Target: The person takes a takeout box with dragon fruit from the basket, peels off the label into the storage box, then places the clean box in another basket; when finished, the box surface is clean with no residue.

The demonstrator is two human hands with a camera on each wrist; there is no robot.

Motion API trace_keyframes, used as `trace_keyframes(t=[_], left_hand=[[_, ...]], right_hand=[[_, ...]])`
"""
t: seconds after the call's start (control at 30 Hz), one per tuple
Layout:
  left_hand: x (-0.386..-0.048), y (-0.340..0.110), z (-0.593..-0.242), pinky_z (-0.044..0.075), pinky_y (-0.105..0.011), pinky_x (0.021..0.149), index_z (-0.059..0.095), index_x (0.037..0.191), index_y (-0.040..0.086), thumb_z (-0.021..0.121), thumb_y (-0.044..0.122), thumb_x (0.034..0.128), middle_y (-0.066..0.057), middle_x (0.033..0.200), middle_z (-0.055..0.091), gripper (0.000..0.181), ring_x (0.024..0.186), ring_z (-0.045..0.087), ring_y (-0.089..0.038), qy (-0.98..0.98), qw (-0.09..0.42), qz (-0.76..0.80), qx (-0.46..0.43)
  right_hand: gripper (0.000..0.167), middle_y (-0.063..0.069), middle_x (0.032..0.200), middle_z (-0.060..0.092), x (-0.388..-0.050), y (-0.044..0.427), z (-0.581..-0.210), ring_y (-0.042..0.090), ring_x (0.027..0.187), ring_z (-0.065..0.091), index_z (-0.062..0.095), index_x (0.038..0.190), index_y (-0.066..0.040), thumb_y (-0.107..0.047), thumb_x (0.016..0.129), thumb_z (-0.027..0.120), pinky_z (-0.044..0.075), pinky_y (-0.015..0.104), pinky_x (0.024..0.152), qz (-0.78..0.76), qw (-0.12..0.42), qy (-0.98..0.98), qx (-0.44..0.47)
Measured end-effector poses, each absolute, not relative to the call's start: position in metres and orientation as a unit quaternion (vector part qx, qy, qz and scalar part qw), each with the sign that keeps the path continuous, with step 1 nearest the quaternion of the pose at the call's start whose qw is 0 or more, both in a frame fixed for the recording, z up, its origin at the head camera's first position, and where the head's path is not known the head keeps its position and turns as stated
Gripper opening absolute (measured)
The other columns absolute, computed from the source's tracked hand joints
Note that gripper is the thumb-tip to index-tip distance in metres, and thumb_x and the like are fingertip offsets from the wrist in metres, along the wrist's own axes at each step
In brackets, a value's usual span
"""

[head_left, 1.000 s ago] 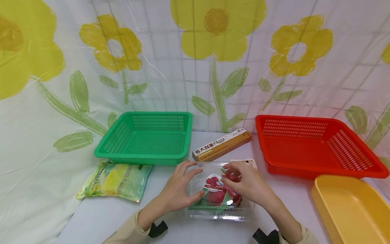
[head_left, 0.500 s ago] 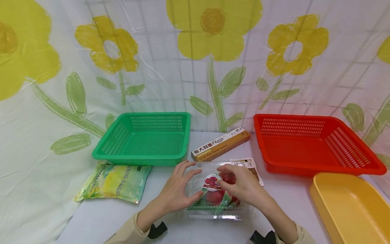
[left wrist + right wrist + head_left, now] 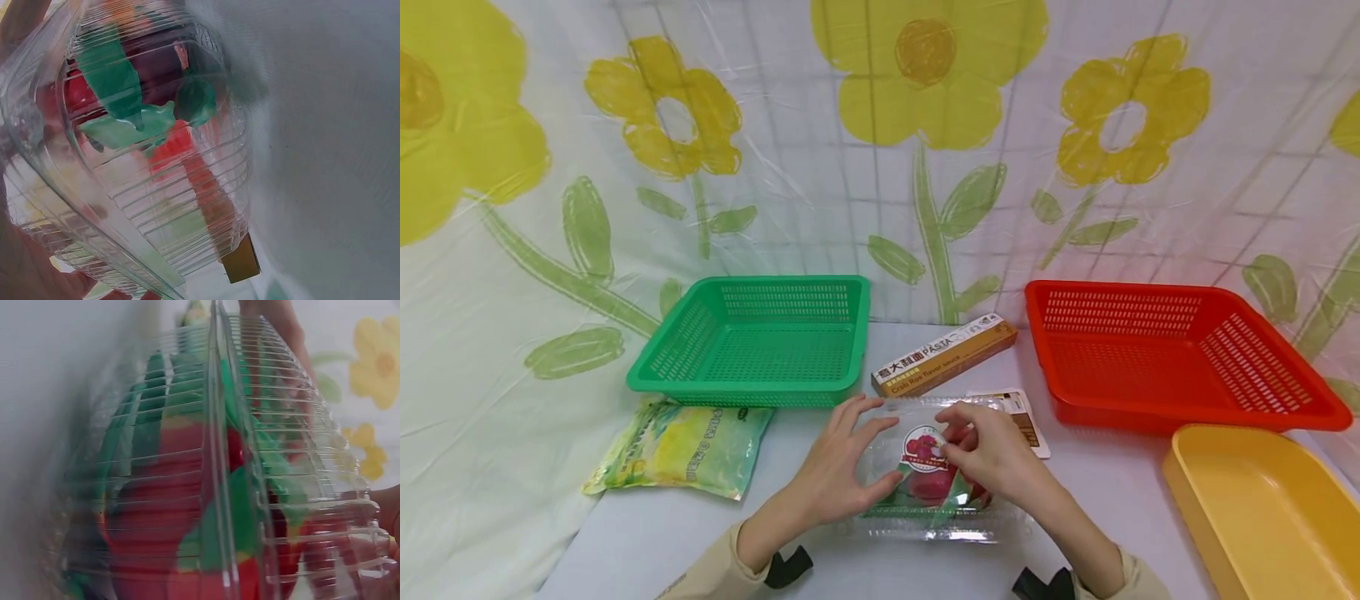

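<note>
A clear plastic clamshell box [image 3: 940, 529] lies on the table, its ribbed walls close in both wrist views. Inside are red fruits with green leafy parts, which look like dragon fruit [image 3: 156, 531]. A round white label with a red picture [image 3: 923, 448] is on the lid. My left hand [image 3: 835, 475] lies at the box's left side, fingers spread and thumb apart. My right hand [image 3: 1003, 450] is over the right part of the lid, fingers bent, with a gap between thumb and forefinger. Whether its fingertips touch the plastic I cannot tell.
Behind the box are a long pasta carton [image 3: 947, 357] and a flat brown-and-white pack [image 3: 1028, 421], partly covered. A green basket [image 3: 748, 387] stands back left, with a yellow-green pouch [image 3: 700, 450] before it. A red basket [image 3: 1150, 421] and a yellow tray [image 3: 1183, 475] stand right.
My right hand has shifted slightly left over the lid, showing more of the flat pack behind. My left hand has hardly moved. The head view has shifted a little.
</note>
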State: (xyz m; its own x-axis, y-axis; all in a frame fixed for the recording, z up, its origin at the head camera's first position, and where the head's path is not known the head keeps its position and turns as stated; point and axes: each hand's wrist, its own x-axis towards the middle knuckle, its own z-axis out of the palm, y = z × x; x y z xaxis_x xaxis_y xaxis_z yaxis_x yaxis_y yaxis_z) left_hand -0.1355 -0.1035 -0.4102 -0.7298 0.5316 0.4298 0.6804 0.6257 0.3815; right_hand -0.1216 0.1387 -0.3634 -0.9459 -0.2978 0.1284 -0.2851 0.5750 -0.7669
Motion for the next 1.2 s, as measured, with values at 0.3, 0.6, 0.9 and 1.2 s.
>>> trace_keyframes(t=[0.3, 0.6, 0.9, 1.2], left_hand=[[-0.1365, -0.1032, -0.4099, 0.039, -0.060, 0.102, 0.061, 0.131, 0.013, 0.072, 0.044, 0.0810, -0.013, 0.145, 0.045, 0.059, 0.138, 0.033, -0.035, -0.892, 0.135, -0.260, -0.343], [-0.1367, -0.1035, -0.4094, 0.037, -0.060, 0.104, 0.061, 0.131, 0.013, 0.072, 0.045, 0.0815, -0.013, 0.146, 0.044, 0.060, 0.138, 0.032, -0.034, -0.895, 0.125, -0.263, -0.338], [-0.1368, -0.1042, -0.4112, 0.038, -0.059, 0.104, 0.060, 0.132, 0.017, 0.071, 0.046, 0.0820, -0.011, 0.146, 0.044, 0.059, 0.138, 0.032, -0.033, -0.896, 0.132, -0.254, -0.339], [-0.1372, -0.1047, -0.4109, 0.038, -0.061, 0.103, 0.060, 0.132, 0.016, 0.070, 0.045, 0.0823, -0.012, 0.147, 0.043, 0.059, 0.139, 0.032, -0.037, -0.895, 0.124, -0.263, -0.338]], right_hand=[[0.024, -0.003, 0.075, 0.063, -0.1225, 0.1326, -0.3680, 0.009, 0.059, 0.053, 0.072, 0.105, 0.000, 0.002, 0.081, 0.075, 0.049, 0.022, 0.052, -0.416, -0.039, 0.895, -0.158], [0.023, -0.010, 0.071, 0.060, -0.1223, 0.1285, -0.3708, 0.008, 0.060, 0.049, 0.073, 0.103, -0.008, -0.001, 0.082, 0.074, 0.046, 0.022, 0.056, -0.360, -0.075, 0.915, -0.167], [0.024, -0.004, 0.072, 0.057, -0.1243, 0.1348, -0.3690, 0.009, 0.054, 0.048, 0.070, 0.107, -0.004, 0.003, 0.084, 0.070, 0.044, 0.022, 0.045, -0.436, -0.024, 0.882, -0.178], [0.024, -0.002, 0.075, 0.058, -0.1249, 0.1370, -0.3657, 0.012, 0.060, 0.051, 0.069, 0.105, -0.005, 0.005, 0.083, 0.067, 0.045, 0.022, 0.048, -0.451, -0.039, 0.875, -0.170]])
